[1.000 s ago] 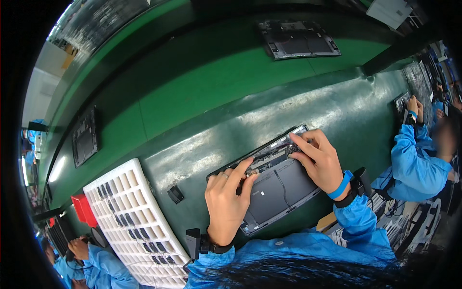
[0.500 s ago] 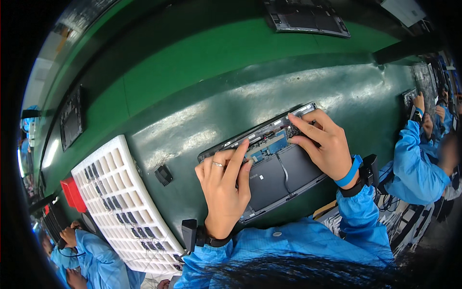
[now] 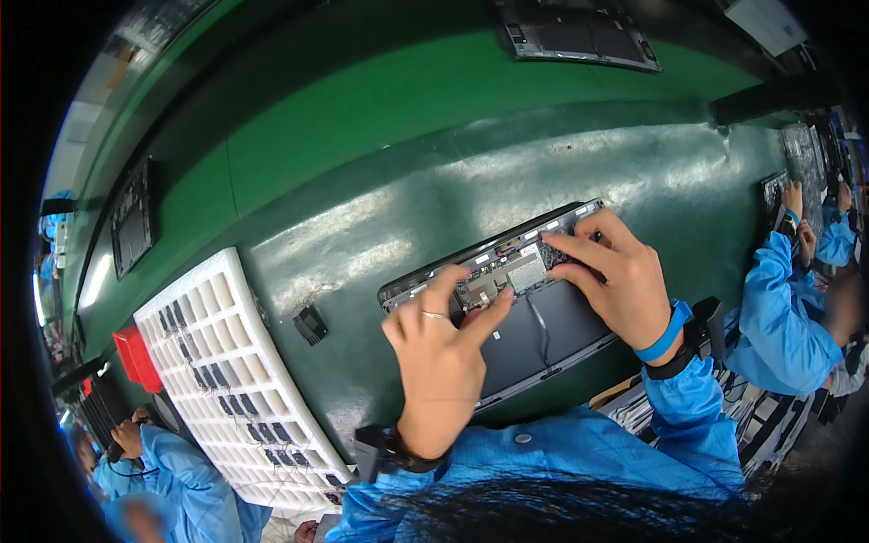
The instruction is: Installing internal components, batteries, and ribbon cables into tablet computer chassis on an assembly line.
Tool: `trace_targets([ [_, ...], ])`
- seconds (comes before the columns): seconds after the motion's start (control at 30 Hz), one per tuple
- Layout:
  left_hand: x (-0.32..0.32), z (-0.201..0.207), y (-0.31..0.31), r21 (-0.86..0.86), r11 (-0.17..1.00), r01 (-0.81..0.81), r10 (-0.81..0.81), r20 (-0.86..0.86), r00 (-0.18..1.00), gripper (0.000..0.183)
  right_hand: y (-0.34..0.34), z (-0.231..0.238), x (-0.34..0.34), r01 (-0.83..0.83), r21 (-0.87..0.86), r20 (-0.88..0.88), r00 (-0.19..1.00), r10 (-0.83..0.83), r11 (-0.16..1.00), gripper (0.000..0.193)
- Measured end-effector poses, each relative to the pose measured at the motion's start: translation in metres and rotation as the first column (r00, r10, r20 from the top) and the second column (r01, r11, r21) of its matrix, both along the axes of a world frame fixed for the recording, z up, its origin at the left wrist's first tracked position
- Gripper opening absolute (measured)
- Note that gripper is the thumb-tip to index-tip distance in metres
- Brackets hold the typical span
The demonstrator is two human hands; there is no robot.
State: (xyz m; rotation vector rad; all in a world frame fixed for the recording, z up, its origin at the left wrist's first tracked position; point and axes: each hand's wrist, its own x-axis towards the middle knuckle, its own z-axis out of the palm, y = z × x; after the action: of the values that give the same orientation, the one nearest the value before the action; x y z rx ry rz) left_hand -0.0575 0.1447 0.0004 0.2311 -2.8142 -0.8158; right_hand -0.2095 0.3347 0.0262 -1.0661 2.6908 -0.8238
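Note:
In front of me an opened, thin dark laptop-like case (image 3: 579,323) lies at a slant on the green table. A long circuit board (image 3: 523,271) with grey metal plates sits along its far side, above a flat dark battery section with a ribbon cable (image 3: 539,312). My left hand (image 3: 436,348) holds the left part of the board, index finger at its far edge and thumb at its near edge. My right hand (image 3: 617,276) pinches the right end between index finger and thumb. The contact under the fingertips is partly hidden.
A white foam tray (image 3: 237,339) with small black parts stands at left, beside a red bin (image 3: 138,360). One small black part (image 3: 310,325) lies near it. Other opened cases (image 3: 579,36) rest farther off. Co-workers in blue sleeves (image 3: 783,317) sit at both sides.
My left thumb has slid right along the board, spreading from the index finger. The board's plates look grey instead of blue. My right hand keeps its pinch; the case sits slightly farther right in view.

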Motion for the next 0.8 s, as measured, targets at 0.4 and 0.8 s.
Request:
trace_targets([
  [0.4, 0.001, 0.002, 0.052, -0.022, 0.999, 0.049, -0.048, 0.047, 0.998, 0.041, 0.012, -0.008, 0.020, 0.114, -0.198, -0.208, 0.966, -0.156, 0.974, 0.028],
  [0.8, 0.011, -0.028, 0.059, 0.014, 1.000, 0.013, -0.013, -0.021, 1.000, 0.044, -0.022, -0.011, -0.023, -0.179, 0.019, -0.144, 0.973, 0.180, 0.984, 0.015],
])
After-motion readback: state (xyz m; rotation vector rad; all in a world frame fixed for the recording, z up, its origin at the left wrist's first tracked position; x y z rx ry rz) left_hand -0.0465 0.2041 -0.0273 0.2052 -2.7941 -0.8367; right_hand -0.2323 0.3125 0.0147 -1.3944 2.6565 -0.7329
